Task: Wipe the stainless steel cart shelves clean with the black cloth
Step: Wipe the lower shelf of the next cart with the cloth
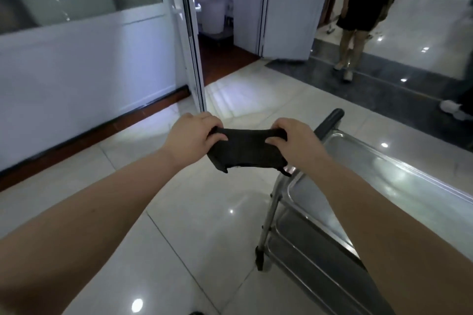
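Note:
The black cloth (245, 151) is stretched in the air between both hands, above the floor just left of the cart. My left hand (194, 133) grips its left end and my right hand (294, 135) grips its right end. The stainless steel cart (389, 169) stands at the lower right, its shiny top shelf running toward the right edge. A lower shelf (307, 235) shows beneath it, partly hidden by my right forearm. A dark handle (330, 120) rises at the cart's far end.
A white partition wall (76, 71) with a glass panel runs along the left, and an open doorway (217, 20) lies ahead. A person in black (358, 15) stands at the upper right. A shoe (450, 107) shows at the right edge. Glossy tiles (204, 212) cover the floor.

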A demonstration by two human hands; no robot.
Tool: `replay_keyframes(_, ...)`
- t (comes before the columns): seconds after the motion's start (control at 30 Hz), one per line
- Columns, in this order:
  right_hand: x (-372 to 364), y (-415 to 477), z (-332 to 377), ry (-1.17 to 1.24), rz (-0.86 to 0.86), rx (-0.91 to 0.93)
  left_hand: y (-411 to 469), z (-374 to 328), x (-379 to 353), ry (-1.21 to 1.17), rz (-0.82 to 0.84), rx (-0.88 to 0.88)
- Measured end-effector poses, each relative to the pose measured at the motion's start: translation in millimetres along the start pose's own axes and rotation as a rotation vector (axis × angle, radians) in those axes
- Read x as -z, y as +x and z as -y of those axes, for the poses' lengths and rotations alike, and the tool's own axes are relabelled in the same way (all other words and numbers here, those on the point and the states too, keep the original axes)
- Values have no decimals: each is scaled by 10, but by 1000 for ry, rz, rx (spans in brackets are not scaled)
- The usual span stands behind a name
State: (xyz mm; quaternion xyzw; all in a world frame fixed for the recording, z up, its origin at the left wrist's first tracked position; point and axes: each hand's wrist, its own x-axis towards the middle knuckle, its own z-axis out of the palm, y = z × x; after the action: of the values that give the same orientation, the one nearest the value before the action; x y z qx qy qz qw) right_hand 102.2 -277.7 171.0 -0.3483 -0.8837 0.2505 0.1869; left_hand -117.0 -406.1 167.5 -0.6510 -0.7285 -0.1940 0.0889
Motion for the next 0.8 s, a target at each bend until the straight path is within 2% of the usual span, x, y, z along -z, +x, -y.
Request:
replay_keyframes(0.2,181,1000,467,-170,-91,-49,1009,768,206,-29,-83,-99)
replay_keyframes(0.37,451,1765,494,-224,-201,-154,2163,1121,155,-80,-141,-186)
replay_keyframes(0.53,592,2463,92,-289,-279,-242,3197,1241,-236,-176,-107,-226)
replay_keyframes(0.67,715,3142,-429,-313,-322,-284,4025,1335,-589,-130,-98,-314)
replay_keyframes(0.8,834,3826,-858,-241,-338,-317,4830,1473,-900,-95,-55,-358)
